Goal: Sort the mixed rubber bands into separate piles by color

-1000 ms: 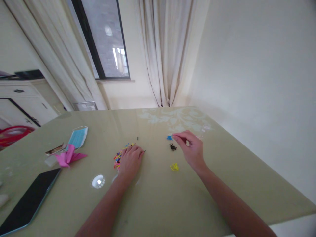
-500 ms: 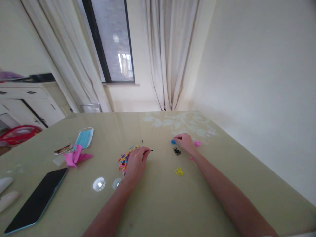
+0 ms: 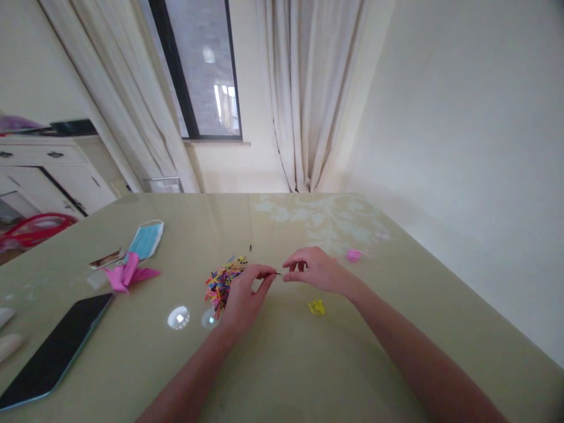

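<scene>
My left hand [image 3: 249, 296] pinches a small black rubber band [image 3: 278, 274] between thumb and fingertips; one end of the band sticks out to the right. Beside that hand lies a pile of small multicoloured rubber bands [image 3: 220, 284], partly covered by it. My right hand [image 3: 315, 269] is just right of the black band, thumb and fingers apart, apparently holding nothing. Below it sits a little heap of yellow rubber bands [image 3: 316, 306]. A pink heap [image 3: 353, 255] lies past my right wrist. The blue and black heaps are hidden behind my right hand.
A single dark band [image 3: 251, 248] lies beyond the pile. On the left are a pink folded paper shape [image 3: 130, 275], a blue face mask [image 3: 147, 239] and a dark tablet [image 3: 57, 349]. The glossy table [image 3: 282, 364] meets a wall on the right.
My right hand has come left from the blue heap towards my left hand, its fingers now spread. My left hand still pinches the black band. The view has shifted slightly.
</scene>
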Motion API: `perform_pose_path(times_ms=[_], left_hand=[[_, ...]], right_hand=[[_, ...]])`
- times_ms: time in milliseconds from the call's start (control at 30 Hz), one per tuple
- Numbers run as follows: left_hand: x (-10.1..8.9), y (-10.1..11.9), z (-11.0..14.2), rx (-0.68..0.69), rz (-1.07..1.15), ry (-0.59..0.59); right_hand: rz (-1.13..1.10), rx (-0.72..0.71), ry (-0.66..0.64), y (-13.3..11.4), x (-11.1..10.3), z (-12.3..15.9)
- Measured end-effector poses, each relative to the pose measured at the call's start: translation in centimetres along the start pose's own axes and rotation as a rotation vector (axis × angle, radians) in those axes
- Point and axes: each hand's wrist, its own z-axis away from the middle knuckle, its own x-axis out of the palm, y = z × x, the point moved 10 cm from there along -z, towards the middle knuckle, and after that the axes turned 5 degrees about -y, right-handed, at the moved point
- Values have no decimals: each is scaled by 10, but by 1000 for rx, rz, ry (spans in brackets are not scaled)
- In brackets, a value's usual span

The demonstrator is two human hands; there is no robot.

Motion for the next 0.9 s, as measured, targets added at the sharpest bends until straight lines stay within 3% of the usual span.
perform_pose_path(times_ms=[167,367,433,533,667,900], left_hand=[[2,3,3,19,5,-5],[4,-1,1,30,6,-77],[1,-4,-1,33,-107,-97],[-10,-15,-2,-11,-448,-88],[-18,-33,-1,-128,-815,-135],[-14,-40,0,-145,-896,-198]], right_hand=[[59,-44,-53,-19,10,3],[-10,-50,-63,-33,-12,12],[-108,-51,-71,-43,-28,21],[-214,-86,-98,-60,-51,36],[-248,-112,-137,-74,-67,50],[-240,-82,-135,-75,-75,55]])
